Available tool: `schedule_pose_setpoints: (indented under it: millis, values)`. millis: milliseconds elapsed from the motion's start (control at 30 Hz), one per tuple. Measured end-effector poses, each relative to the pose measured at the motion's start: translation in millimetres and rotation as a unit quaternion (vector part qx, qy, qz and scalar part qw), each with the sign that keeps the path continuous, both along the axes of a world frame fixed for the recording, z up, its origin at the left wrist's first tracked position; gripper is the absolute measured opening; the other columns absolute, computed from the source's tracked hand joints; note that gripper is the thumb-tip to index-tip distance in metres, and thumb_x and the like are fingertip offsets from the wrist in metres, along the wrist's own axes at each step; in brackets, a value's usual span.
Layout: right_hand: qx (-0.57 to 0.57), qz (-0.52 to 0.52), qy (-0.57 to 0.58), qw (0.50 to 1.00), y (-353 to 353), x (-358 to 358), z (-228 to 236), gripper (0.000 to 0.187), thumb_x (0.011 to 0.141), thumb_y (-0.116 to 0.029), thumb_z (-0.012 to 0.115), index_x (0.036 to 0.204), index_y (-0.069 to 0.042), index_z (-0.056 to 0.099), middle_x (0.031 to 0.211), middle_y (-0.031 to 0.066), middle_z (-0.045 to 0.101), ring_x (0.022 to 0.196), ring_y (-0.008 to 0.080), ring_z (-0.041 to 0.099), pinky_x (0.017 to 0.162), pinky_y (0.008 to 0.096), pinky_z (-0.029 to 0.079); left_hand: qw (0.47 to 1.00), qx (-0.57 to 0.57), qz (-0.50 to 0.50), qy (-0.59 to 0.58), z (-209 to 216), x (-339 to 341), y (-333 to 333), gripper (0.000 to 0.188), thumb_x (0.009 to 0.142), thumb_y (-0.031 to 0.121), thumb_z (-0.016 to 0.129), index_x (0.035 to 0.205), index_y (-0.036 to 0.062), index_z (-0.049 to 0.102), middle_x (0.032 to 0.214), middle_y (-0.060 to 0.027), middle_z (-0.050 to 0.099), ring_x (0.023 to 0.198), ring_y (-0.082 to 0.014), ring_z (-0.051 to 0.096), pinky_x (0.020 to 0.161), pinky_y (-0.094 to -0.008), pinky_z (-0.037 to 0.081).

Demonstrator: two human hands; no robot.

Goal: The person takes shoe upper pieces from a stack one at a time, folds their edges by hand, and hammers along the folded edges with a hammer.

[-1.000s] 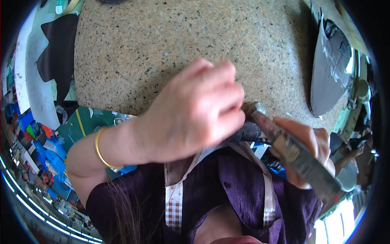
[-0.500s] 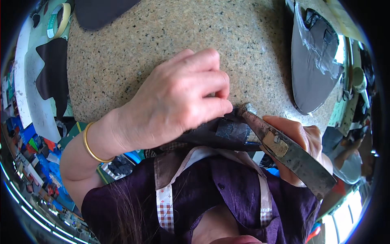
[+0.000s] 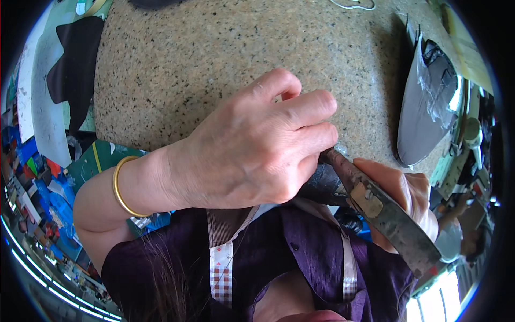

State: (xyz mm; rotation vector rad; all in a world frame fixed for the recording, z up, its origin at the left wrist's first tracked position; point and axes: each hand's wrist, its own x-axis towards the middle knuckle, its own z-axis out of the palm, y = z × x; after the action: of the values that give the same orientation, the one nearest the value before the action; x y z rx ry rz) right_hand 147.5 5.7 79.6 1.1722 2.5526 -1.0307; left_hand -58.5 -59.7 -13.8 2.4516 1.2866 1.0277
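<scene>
My right hand (image 3: 409, 198) is wrapped round the handle of a hammer (image 3: 397, 231). Its long, curved, worn metal head slants from beside my left fingers down to the right, with the tan wooden handle end showing in its middle. My left hand (image 3: 244, 147) is closed with bent fingers, knuckles up, its fingertips beside the narrow end of the hammer head. A dark leather-like piece (image 3: 322, 185) lies under both hands at the near edge of the stone slab (image 3: 204, 59). Most of that piece is covered, and what the left fingertips pinch is hidden.
On the slab's right lies a grey, pointed shoe-upper-like piece (image 3: 424, 123) with shiny residue. A dark cut piece (image 3: 80, 59) with a wavy edge lies at the left. A thin white loop (image 3: 353, 6) is at the far edge. A green mat (image 3: 91, 166) shows at lower left.
The view has shifted slightly. My left hand has moved right, closer to the hammer head, and covers more of the dark piece. My right hand keeps its hold on the hammer.
</scene>
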Motion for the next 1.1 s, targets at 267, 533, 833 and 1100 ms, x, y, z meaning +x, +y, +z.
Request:
schedule_pose_setpoints:
  millis: [267, 533, 833, 1100]
  values:
    - [0.072, 0.101, -0.014, 0.992, 7, -5, 1, 0.032, 0.075, -0.017, 0.074, 0.104, -0.007, 0.066, 0.087, 0.0062, 0.071, 0.069, 0.0237, 0.062, 0.071, 0.0345, 0.044, 0.999, -0.001, 0.046, 0.006, -3, -3, -8, 0.015, 0.063, 0.011, 0.070, 0.076, 0.0051, 0.068, 0.077, 0.0001, 0.060, 0.075, -0.0176, 0.055, 0.071, -0.0336, 0.044]
    - [0.007, 0.113, -0.031, 0.993, 13, -13, 3, 0.037, 0.074, -0.016, 0.074, 0.108, -0.007, 0.064, 0.089, 0.0064, 0.071, 0.070, 0.0224, 0.063, 0.071, 0.0325, 0.044, 0.993, -0.016, 0.103, -0.057, -7, 4, -17, 0.014, 0.065, 0.010, 0.069, 0.079, 0.0047, 0.068, 0.077, -0.0016, 0.060, 0.073, -0.0188, 0.055, 0.067, -0.0330, 0.042]
    - [-0.028, 0.102, -0.023, 0.994, 15, -22, 3, 0.036, 0.074, -0.019, 0.075, 0.107, -0.008, 0.065, 0.088, 0.0066, 0.071, 0.074, 0.0235, 0.063, 0.073, 0.0341, 0.046, 0.986, -0.056, 0.140, -0.074, -5, 1, -33, 0.021, 0.063, 0.012, 0.070, 0.082, 0.0048, 0.069, 0.080, -0.0011, 0.061, 0.072, -0.0191, 0.054, 0.065, -0.0331, 0.039]
    - [0.051, 0.130, -0.016, 0.990, 9, -23, -1, 0.033, 0.074, -0.023, 0.076, 0.103, -0.010, 0.068, 0.089, 0.0036, 0.071, 0.073, 0.0213, 0.060, 0.073, 0.0324, 0.045, 0.976, -0.078, 0.201, -0.042, -3, 4, -42, 0.017, 0.063, 0.016, 0.070, 0.079, 0.0097, 0.071, 0.078, 0.0045, 0.062, 0.073, -0.0174, 0.050, 0.074, -0.0345, 0.035]
